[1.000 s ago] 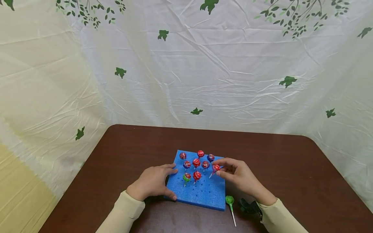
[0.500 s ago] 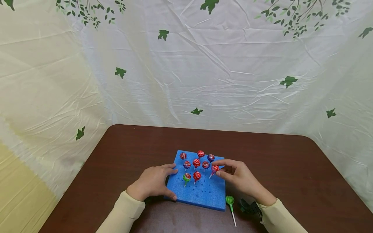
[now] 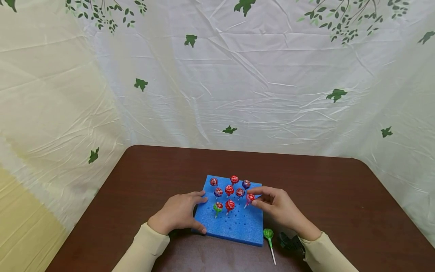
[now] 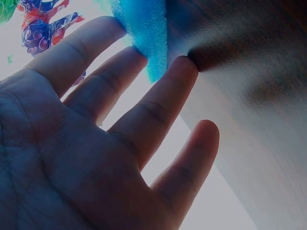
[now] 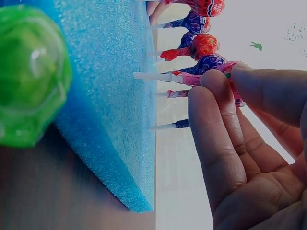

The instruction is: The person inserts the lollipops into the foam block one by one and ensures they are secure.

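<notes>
A blue foam block (image 3: 238, 226) with rows of small holes lies on the brown table (image 3: 340, 204); several wrapped lollipops stand in its far half. My right hand (image 3: 272, 206) pinches the head of a pink-red lollipop (image 3: 250, 197) whose stick tip meets the foam (image 5: 120, 96) on the right side. In the right wrist view the fingertips (image 5: 216, 84) close on that lollipop (image 5: 192, 79). My left hand (image 3: 178, 213) rests with straight fingers against the block's left edge; the left wrist view shows its fingers (image 4: 163, 96) touching the foam (image 4: 144, 33).
A green lollipop (image 3: 268, 233) lies flat on the table by the block's near right corner, large in the right wrist view (image 5: 29, 72). A dark object (image 3: 289, 241) sits beside my right wrist. A leaf-print sheet (image 3: 238, 75) hangs behind the table.
My right hand has lowered the pink-red lollipop slightly toward the foam. The left hand has stayed put.
</notes>
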`<act>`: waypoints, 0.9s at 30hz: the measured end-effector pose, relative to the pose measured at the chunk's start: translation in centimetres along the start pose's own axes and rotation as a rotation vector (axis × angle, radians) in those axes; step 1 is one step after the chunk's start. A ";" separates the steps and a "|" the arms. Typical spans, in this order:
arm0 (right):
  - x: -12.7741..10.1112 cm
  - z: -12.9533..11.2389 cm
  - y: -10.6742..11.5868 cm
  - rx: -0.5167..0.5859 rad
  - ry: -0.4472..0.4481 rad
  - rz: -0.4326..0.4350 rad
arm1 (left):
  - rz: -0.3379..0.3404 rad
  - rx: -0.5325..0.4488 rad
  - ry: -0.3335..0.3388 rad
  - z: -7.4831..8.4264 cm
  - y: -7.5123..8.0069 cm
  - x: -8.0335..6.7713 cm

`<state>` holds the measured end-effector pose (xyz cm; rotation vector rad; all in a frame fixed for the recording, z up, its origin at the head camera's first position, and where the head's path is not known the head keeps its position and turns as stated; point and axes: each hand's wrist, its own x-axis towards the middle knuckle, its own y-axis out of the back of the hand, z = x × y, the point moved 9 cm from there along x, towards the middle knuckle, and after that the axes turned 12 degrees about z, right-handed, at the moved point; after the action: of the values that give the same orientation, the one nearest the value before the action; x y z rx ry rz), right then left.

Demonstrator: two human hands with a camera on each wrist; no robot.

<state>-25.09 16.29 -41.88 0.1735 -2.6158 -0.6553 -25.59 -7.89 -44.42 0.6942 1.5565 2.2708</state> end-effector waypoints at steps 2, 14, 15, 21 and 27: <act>0.0 0.1 -0.1 -0.003 -0.006 -0.001 | 0.000 0.003 -0.001 0.0 0.0 0.0; 0.0 0.7 -0.4 -0.049 -0.039 -0.017 | -0.003 0.004 0.001 -0.1 -0.2 0.0; 0.0 0.8 -0.5 -0.050 -0.043 -0.018 | -0.004 0.004 0.002 -0.1 -0.2 0.0; -0.1 0.7 -0.5 -0.047 -0.054 -0.011 | -0.004 0.006 0.003 0.0 -0.1 0.0; -0.1 0.3 -0.5 -0.061 -0.050 -0.010 | -0.004 0.007 0.000 0.0 -0.1 0.0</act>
<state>-25.10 15.98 -42.42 0.1536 -2.6399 -0.7513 -25.65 -7.84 -44.54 0.6921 1.5654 2.2642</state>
